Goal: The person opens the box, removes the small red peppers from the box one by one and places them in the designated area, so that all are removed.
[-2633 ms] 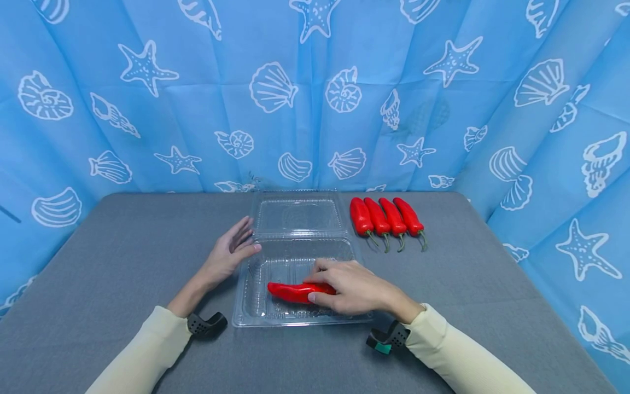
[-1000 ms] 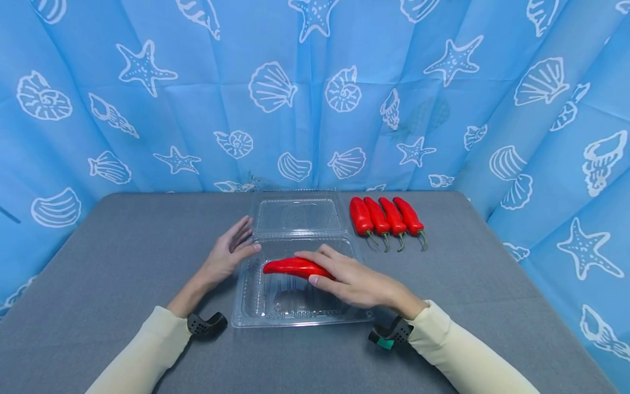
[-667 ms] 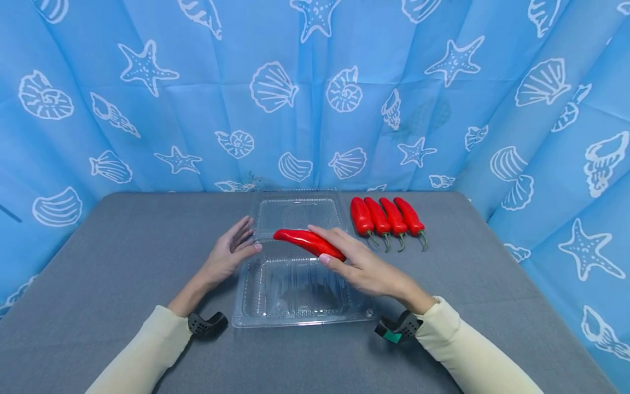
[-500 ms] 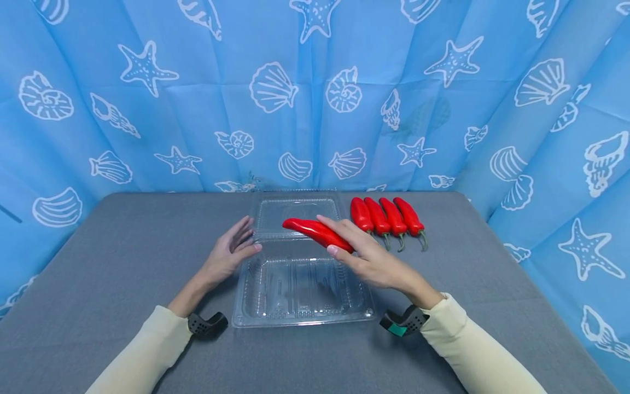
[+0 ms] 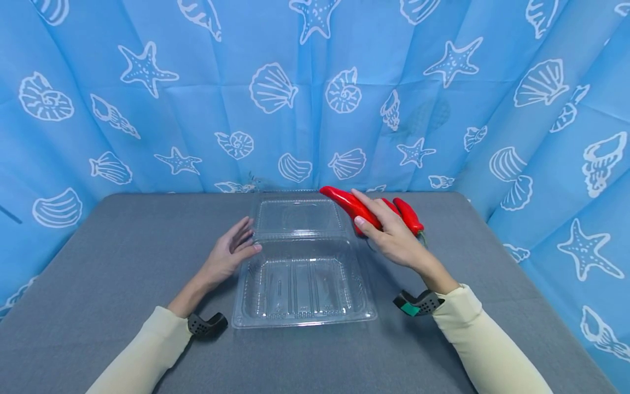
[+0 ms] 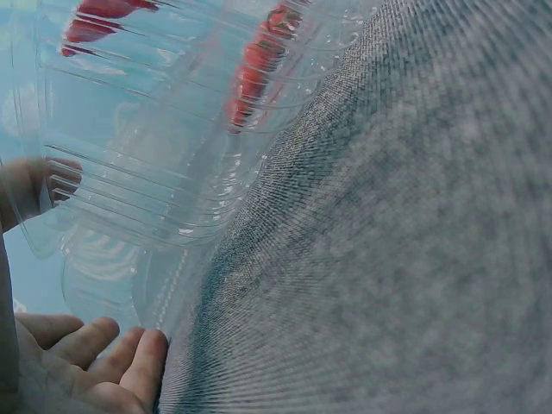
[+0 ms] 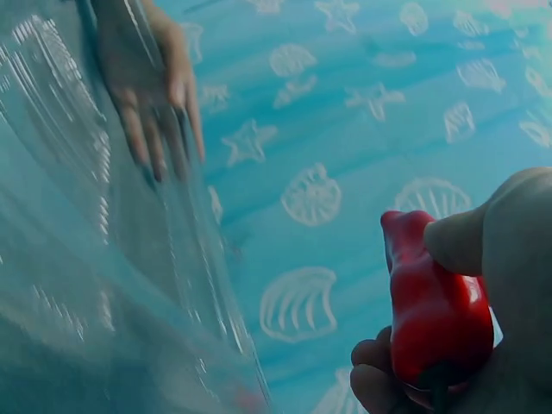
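Note:
A red chili pepper is held in my right hand, thumb on one side and fingers on the other, raised over the right rear of the clear plastic box. In the right wrist view the same pepper shows its stem end towards the camera. Behind and under that hand lie more red peppers, partly hidden by it. My left hand stays at the box's left side with loosely straight fingers, holding nothing; whether it touches the rim I cannot tell.
The box's lid lies folded back, flat on the grey cloth-covered table. A blue curtain with white shell prints hangs behind the table's far edge.
My right hand has lifted the pepper out of the box and carried it back and to the right, towards the row of peppers. The left hand has stayed in place.

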